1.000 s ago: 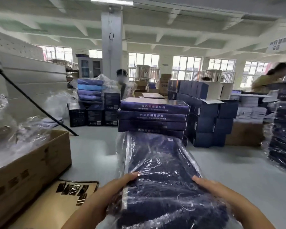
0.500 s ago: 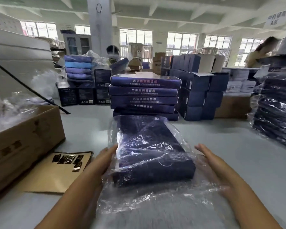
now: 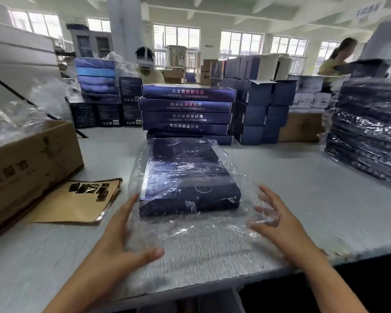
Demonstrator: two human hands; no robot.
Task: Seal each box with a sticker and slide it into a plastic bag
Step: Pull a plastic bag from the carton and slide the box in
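Flanking the box [image 3: 185, 177], near end: your left grip [image 3: 122, 224], right grip [image 3: 278, 220], both spread, pinching nothing; long axis runs away from you; left grip nearer.

Clear film over dark card on a matt grey table

The plastic bag [image 3: 190, 231] is thin, clear and crinkled, with glossy highlights over the dark blue cardboard box [image 3: 185, 177] inside it. The table [image 3: 303, 199] looks matt and finely textured. Near its left edge, the brown cardboard carton [image 3: 32, 163] is dull, and the kraft-paper sheet [image 3: 66, 211] carries shiny dark stickers [image 3: 89, 189].
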